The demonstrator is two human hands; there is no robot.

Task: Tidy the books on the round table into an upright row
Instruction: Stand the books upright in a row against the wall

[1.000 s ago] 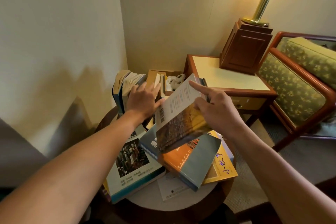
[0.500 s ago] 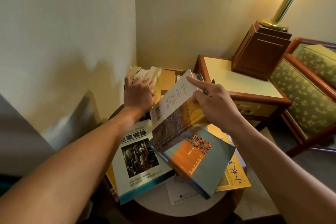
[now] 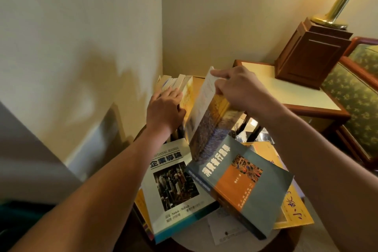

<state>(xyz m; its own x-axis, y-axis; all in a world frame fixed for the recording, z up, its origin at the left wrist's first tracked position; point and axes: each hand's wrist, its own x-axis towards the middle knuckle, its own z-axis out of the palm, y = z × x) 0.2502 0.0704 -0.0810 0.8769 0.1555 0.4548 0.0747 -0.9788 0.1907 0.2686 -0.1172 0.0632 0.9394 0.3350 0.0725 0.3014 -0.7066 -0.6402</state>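
Note:
My right hand (image 3: 241, 92) grips the top of a book with a yellow and purple field cover (image 3: 210, 122), held almost upright next to the row. My left hand (image 3: 165, 108) presses flat against several upright books (image 3: 180, 86) at the back of the round table (image 3: 196, 239), by the wall corner. Lying flat on the table are a white business textbook (image 3: 173, 188), a teal and orange book (image 3: 245, 186) overlapping it, and a yellow book (image 3: 294, 208) under that one.
A wooden side table (image 3: 290, 94) stands to the right and carries a dark wooden lamp base (image 3: 311, 53) with a brass pole. A green patterned armchair (image 3: 356, 98) is at the far right. Walls close in at the left and back.
My right hand has tipped the field-cover book from a slant to nearly upright and brought it closer to the row. My left hand stays on the upright books.

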